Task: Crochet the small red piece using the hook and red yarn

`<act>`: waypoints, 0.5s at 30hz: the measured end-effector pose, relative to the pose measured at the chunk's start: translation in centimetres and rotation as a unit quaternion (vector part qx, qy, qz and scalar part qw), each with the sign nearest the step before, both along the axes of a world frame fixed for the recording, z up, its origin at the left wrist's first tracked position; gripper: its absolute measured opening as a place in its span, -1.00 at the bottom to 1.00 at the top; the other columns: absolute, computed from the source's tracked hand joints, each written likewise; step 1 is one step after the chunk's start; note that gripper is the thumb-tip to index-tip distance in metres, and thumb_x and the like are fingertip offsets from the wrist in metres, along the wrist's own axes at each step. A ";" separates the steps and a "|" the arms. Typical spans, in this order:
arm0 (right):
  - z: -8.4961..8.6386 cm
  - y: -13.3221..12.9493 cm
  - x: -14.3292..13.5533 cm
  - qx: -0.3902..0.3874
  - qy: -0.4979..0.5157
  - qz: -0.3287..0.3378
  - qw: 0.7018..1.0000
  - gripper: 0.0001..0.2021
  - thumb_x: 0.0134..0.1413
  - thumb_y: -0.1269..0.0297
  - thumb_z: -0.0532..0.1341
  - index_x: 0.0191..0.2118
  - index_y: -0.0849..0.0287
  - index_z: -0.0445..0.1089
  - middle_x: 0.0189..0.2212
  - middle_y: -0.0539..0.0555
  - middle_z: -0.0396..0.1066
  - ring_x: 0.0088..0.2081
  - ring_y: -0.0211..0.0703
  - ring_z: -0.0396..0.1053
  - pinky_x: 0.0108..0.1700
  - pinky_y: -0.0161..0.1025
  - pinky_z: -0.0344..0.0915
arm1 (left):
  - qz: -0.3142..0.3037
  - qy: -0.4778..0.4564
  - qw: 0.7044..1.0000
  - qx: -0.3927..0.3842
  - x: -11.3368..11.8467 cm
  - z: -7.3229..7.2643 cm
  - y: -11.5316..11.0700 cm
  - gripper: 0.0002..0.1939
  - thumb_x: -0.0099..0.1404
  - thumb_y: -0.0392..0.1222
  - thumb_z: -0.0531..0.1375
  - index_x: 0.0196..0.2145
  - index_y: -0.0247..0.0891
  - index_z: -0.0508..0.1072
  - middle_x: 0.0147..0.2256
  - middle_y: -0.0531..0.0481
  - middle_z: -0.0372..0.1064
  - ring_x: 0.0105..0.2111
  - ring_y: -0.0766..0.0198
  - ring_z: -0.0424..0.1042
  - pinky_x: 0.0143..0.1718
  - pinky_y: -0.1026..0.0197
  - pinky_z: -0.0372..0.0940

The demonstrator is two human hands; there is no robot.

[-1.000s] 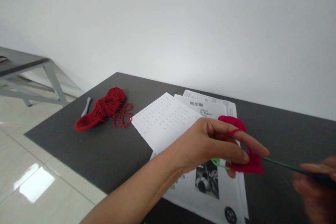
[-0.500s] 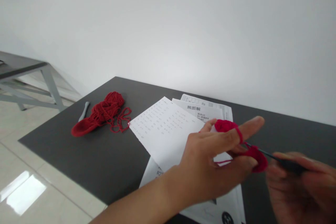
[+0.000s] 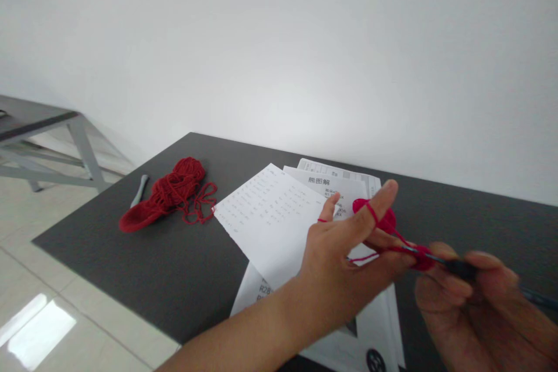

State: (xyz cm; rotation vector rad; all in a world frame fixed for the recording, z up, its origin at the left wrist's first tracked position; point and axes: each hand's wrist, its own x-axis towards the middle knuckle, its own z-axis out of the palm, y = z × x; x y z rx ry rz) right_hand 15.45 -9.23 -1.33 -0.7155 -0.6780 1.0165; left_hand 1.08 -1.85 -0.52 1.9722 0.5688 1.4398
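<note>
Thumb and fingers of my left hand (image 3: 349, 250) pinch a small red crocheted piece (image 3: 422, 257), with the index finger raised and red yarn looped round it. Another loop crosses the little finger. A rounded red part (image 3: 386, 220) shows behind the raised finger. My right hand (image 3: 483, 302) grips the dark handle of a crochet hook (image 3: 460, 269), whose thin metal shaft lies against the red piece near my left fingertips. The exact place of the hook's tip is too small to tell.
On the dark table (image 3: 174, 279) lie a tangled red yarn bundle (image 3: 178, 186), a pale grey tool (image 3: 140, 190) beside it, a handwritten sheet (image 3: 270, 215) and printed papers (image 3: 375, 325). Another table (image 3: 39, 119) stands at the far left, a white wall behind.
My right hand has moved left, closer to my left hand, bringing the hook along the red piece. My left index finger has shifted left and points up more; the little finger now shows.
</note>
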 end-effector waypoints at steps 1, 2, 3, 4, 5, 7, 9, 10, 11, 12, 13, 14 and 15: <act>0.1 0.0 0.0 0.005 0.007 0.029 1.000 -0.84 -0.01 0.29 0.53 -0.31 0.09 0.58 -0.32 0.07 0.50 -0.42 -0.28 0.48 -0.31 -0.63 0.40 | 0.018 0.005 0.998 0.052 0.0 -0.2 0.1 -0.32 0.28 -0.23 0.30 0.31 -0.14 0.19 -0.37 0.15 0.64 -0.40 0.33 0.61 0.41 -0.18 -0.14; 0.2 0.1 0.0 0.011 0.010 0.057 0.998 -0.87 0.04 0.30 0.50 -0.28 0.10 0.58 -0.31 0.07 0.50 -0.40 -0.28 0.49 -0.28 -0.62 0.40 | 0.037 0.008 0.994 0.102 0.0 -0.4 0.2 -0.33 0.30 -0.23 0.29 0.31 -0.16 0.18 -0.38 0.17 0.63 -0.40 0.36 0.61 0.43 -0.13 -0.21; 0.3 0.1 0.0 0.018 0.013 0.079 0.997 -0.89 0.08 0.32 0.48 -0.27 0.11 0.58 -0.31 0.08 0.50 -0.38 -0.28 0.49 -0.26 -0.61 0.40 | 0.057 0.014 0.987 0.146 0.0 -0.5 0.4 -0.36 0.31 -0.23 0.27 0.29 -0.20 0.19 -0.39 0.19 0.63 -0.42 0.40 0.59 0.44 -0.08 -0.27; 0.5 0.2 -0.1 0.020 0.021 0.095 0.995 -0.90 0.10 0.33 0.47 -0.26 0.13 0.58 -0.31 0.08 0.50 -0.38 -0.27 0.49 -0.25 -0.60 0.41 | 0.077 0.021 0.979 0.185 0.0 -0.5 0.5 -0.40 0.32 -0.24 0.26 0.27 -0.25 0.23 -0.40 0.19 0.62 -0.44 0.43 0.58 0.44 -0.03 -0.32; 0.7 0.3 -0.2 0.020 0.030 0.109 0.993 -0.90 0.10 0.35 0.46 -0.26 0.16 0.58 -0.32 0.08 0.50 -0.38 -0.27 0.49 -0.25 -0.59 0.41 | 0.096 0.028 0.970 0.220 -0.1 -0.5 0.5 -0.46 0.32 -0.26 0.26 0.22 -0.29 0.28 -0.41 0.19 0.62 -0.46 0.46 0.56 0.45 0.02 -0.34; 1.0 0.4 -0.4 0.015 0.058 0.129 0.990 -0.89 0.09 0.39 0.46 -0.25 0.20 0.57 -0.34 0.09 0.49 -0.39 -0.28 0.49 -0.25 -0.59 0.41 | 0.125 0.034 0.951 0.280 -0.2 -0.4 0.6 -0.60 0.32 -0.33 0.25 0.11 -0.31 0.39 -0.43 0.21 0.61 -0.49 0.51 0.53 0.44 0.11 -0.32; 1.3 0.5 -0.5 0.009 0.096 0.150 0.984 -0.88 0.07 0.43 0.47 -0.26 0.22 0.56 -0.36 0.07 0.49 -0.39 -0.30 0.49 -0.25 -0.60 0.40 | 0.134 0.043 0.937 0.321 -0.5 -0.2 0.7 -0.74 0.35 -0.36 0.21 -0.01 -0.28 0.45 -0.41 0.22 0.61 -0.43 0.52 0.54 0.44 0.14 -0.29; 1.3 0.5 -0.5 0.000 0.118 0.162 0.980 -0.87 0.05 0.45 0.47 -0.28 0.22 0.55 -0.37 0.06 0.49 -0.39 -0.30 0.49 -0.25 -0.60 0.41 | 0.130 0.051 0.932 0.333 -0.6 -0.2 0.7 -0.78 0.36 -0.36 0.19 -0.05 -0.27 0.47 -0.38 0.22 0.62 -0.39 0.51 0.55 0.44 0.14 -0.29; 1.2 0.5 -0.4 -0.012 0.141 0.176 0.974 -0.86 0.03 0.46 0.48 -0.30 0.22 0.55 -0.38 0.06 0.49 -0.39 -0.31 0.49 -0.26 -0.60 0.41 | 0.126 0.060 0.931 0.339 -0.7 -0.2 0.7 -0.80 0.36 -0.36 0.18 -0.07 -0.26 0.48 -0.34 0.21 0.63 -0.36 0.50 0.56 0.44 0.13 -0.32; 1.1 0.5 -0.3 -0.030 0.165 0.188 0.968 -0.85 0.01 0.46 0.49 -0.31 0.21 0.54 -0.38 0.06 0.48 -0.39 -0.32 0.49 -0.27 -0.60 0.42 | 0.124 0.067 0.931 0.336 -0.7 -0.3 0.7 -0.80 0.35 -0.36 0.18 -0.08 -0.26 0.49 -0.32 0.20 0.63 -0.33 0.49 0.57 0.44 0.12 -0.35; 0.9 0.4 -0.1 -0.052 0.187 0.200 0.960 -0.84 0.00 0.46 0.50 -0.32 0.20 0.54 -0.37 0.05 0.48 -0.38 -0.33 0.49 -0.27 -0.60 0.43 | 0.124 0.067 0.935 0.326 -0.7 -0.4 0.7 -0.78 0.34 -0.36 0.21 -0.06 -0.25 0.48 -0.32 0.19 0.63 -0.35 0.48 0.57 0.44 0.11 -0.38; 0.6 0.4 0.0 -0.067 0.206 0.207 0.954 -0.84 -0.01 0.45 0.51 -0.31 0.19 0.55 -0.36 0.05 0.48 -0.38 -0.34 0.48 -0.26 -0.61 0.42 | 0.120 0.061 0.942 0.307 -0.7 -0.5 0.7 -0.73 0.32 -0.36 0.24 -0.02 -0.24 0.47 -0.35 0.20 0.63 -0.39 0.48 0.56 0.44 0.09 -0.39; 0.4 0.4 0.2 -0.071 0.219 0.209 0.950 -0.84 0.01 0.44 0.50 -0.30 0.17 0.55 -0.34 0.05 0.49 -0.37 -0.36 0.48 -0.25 -0.62 0.42 | 0.111 0.054 0.953 0.276 -0.5 -0.5 0.6 -0.67 0.31 -0.34 0.26 0.03 -0.23 0.45 -0.38 0.20 0.62 -0.43 0.48 0.55 0.43 0.08 -0.38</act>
